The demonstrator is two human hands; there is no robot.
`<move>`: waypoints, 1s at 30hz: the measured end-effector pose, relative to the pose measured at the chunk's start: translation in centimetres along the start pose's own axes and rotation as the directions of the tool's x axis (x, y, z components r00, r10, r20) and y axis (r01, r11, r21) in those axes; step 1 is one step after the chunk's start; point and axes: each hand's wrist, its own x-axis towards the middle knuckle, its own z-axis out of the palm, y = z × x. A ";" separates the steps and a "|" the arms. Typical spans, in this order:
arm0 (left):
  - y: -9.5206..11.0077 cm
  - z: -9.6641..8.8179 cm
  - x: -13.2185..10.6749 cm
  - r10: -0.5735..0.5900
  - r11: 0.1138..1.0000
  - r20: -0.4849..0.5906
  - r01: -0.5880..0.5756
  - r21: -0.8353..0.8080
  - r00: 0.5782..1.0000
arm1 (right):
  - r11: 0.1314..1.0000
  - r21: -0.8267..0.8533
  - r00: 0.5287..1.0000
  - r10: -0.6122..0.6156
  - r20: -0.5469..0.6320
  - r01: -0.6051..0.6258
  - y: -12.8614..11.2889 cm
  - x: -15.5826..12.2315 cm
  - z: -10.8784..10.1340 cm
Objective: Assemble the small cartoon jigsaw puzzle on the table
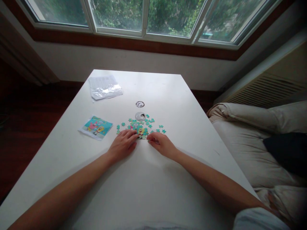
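A partly joined cartoon jigsaw puzzle (141, 131) lies on the white table, with a yellow square figure near its lower edge. Around it are several loose green puzzle pieces (150, 120). My left hand (123, 142) rests palm down at the puzzle's left side, fingers stretched out and fingertips touching its edge. At the right side, my right hand (161, 143) has thumb and fingers pinched together on a small puzzle piece, mostly hidden by the fingertips, close against the puzzle's lower right corner.
A picture packet (97, 127) with the same cartoon figures lies left on the white table (192, 179). Behind it is a clear plastic bag (105, 88) with paper. Two round stickers (140, 104) are beyond the puzzle. A beige sofa (244, 147) stands on the right.
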 end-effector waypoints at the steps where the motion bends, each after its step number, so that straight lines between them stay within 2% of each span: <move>1: 0.0 0.0 0.0 0.001 1.000 -0.003 -0.001 0.002 1.000 | 1.000 0.018 1.000 0.021 -0.009 -0.020 0.1 0.6 0.0; 7: 0.0 -0.1 0.0 0.017 0.999 0.008 -0.017 0.038 1.000 | 0.996 0.028 0.986 0.089 -0.143 -0.086 0.6 2.8 0.7; 15: 0.0 -0.1 0.0 0.026 0.999 0.008 -0.026 0.033 1.000 | 0.998 -0.032 0.986 0.045 -0.161 -0.051 0.9 1.4 1.4; 23: 0.1 -0.1 0.0 0.028 0.999 0.024 -0.029 0.041 0.999 | 0.992 -0.114 0.976 0.031 -0.215 -0.057 0.9 1.5 2.0; 30: 0.1 -0.2 0.1 0.031 0.999 0.021 -0.032 0.035 0.999 | 0.986 -0.096 0.957 0.107 -0.270 -0.137 0.9 1.7 2.0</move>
